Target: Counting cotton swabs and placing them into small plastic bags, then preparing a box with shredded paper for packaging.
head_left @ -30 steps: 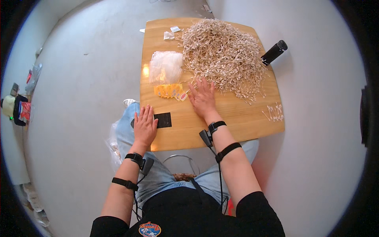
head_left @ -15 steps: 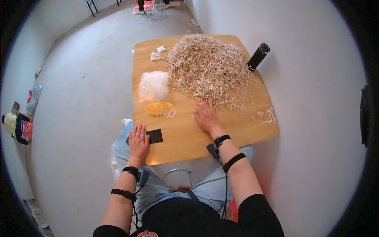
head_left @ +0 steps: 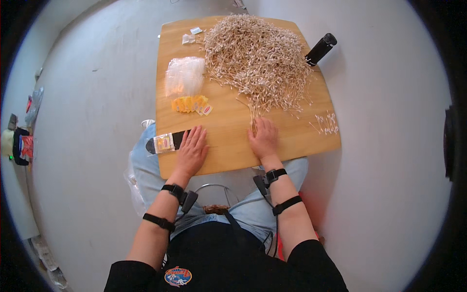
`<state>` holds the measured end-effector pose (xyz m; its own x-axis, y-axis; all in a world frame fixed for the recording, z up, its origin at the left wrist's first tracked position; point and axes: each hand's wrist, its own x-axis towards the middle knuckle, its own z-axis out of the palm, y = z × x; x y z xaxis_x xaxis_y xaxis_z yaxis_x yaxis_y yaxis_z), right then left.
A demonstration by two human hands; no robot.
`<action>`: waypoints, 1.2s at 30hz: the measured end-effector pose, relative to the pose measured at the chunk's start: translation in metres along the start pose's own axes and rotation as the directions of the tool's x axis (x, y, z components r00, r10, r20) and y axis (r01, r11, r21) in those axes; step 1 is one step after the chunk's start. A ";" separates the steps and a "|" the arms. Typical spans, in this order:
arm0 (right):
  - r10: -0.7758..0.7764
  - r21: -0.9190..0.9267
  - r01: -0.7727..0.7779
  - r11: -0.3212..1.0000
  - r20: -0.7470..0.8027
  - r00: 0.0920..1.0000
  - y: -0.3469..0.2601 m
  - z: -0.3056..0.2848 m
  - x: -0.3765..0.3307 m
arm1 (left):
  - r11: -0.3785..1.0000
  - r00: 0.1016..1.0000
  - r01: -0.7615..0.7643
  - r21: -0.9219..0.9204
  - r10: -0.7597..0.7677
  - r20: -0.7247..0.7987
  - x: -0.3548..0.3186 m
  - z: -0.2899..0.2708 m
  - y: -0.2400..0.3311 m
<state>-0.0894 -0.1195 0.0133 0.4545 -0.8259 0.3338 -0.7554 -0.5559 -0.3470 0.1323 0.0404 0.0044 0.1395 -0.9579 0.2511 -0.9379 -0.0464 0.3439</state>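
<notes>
My left hand (head_left: 193,147) lies flat on the table with its fingers stretched out, partly over a black rectangular pad (head_left: 181,138). Left of the hand, a small clear packet with a yellow card (head_left: 164,143) rests at the table's left edge. A large heap of cotton swabs (head_left: 258,61) covers the far middle of the table. My right hand (head_left: 264,138) is at the near side of this heap, its fingers bent down on a few swabs (head_left: 253,111) that trail out of it. Its fingertips are partly hidden.
Clear plastic bags (head_left: 185,77) are stacked left of the heap, with yellow cards (head_left: 189,103) in front. Loose swabs (head_left: 326,123) lie at the right edge. A black bottle (head_left: 321,49) stands at the far right beside the wall. Small white packets (head_left: 188,39) lie far left.
My left hand has moved right across the black pad, and the packet with the yellow card now shows beside it. My right hand has drawn nearer, with swabs trailing from the heap. The view has tilted down.
</notes>
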 end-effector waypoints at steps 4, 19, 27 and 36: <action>-0.106 0.082 0.105 0.991 0.005 0.994 -0.017 0.017 -0.007 | 0.998 1.000 0.010 -0.058 -0.010 0.008 0.015 0.011 0.016; -0.166 0.265 0.161 0.951 -0.002 0.986 -0.039 0.016 -0.013 | 0.940 0.969 0.071 -0.335 -0.145 -0.200 0.013 0.014 0.010; -0.160 0.394 0.120 0.911 0.070 0.985 -0.036 0.014 -0.014 | 0.947 0.925 0.195 -0.256 -0.264 -0.273 -0.003 0.010 0.012; -0.262 0.360 0.225 0.906 0.056 0.963 -0.044 0.004 -0.019 | 0.963 0.934 0.149 -0.225 -0.212 -0.287 0.010 0.008 0.005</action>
<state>-0.0628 -0.0796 0.0184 0.6622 -0.6555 0.3631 -0.4120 -0.7233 -0.5542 0.1268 0.0287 0.0012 0.4198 -0.8039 0.4212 -0.8109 -0.1237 0.5720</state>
